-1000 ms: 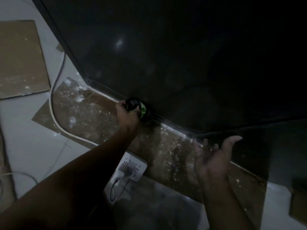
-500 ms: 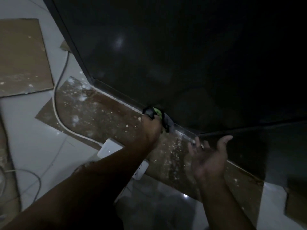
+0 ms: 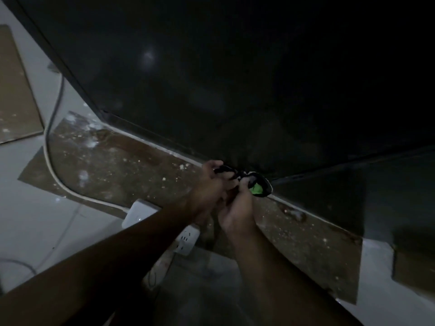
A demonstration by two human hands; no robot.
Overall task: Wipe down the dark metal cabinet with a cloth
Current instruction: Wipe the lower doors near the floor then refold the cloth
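Joined now at the cloth (image 3: 257, 184), my right hand (image 3: 237, 208) hung spread and apart half a second ago, while my left hand (image 3: 208, 182) has slid further right along the base of the dark metal cabinet (image 3: 235, 78). At far left, a tan cardboard sheet (image 3: 14, 90) lies flat on the pale floor (image 3: 28, 220). A white cable (image 3: 50, 170) curves across a browner cardboard strip (image 3: 117, 165) flecked with white specks and runs toward a white power strip (image 3: 141, 211), which my left forearm partly covers. My left hand grips one end of the cloth, fingers curled round it; just beside it, my right hand pinches the other end. The cloth is a dark, crumpled bunch with a bright green patch, held at the cabinet's foot, close to the corner where two faces meet. The cabinet's panel is flat, smooth and faintly smeared, with one soft spot of reflected light. Dimness hides finer detail.
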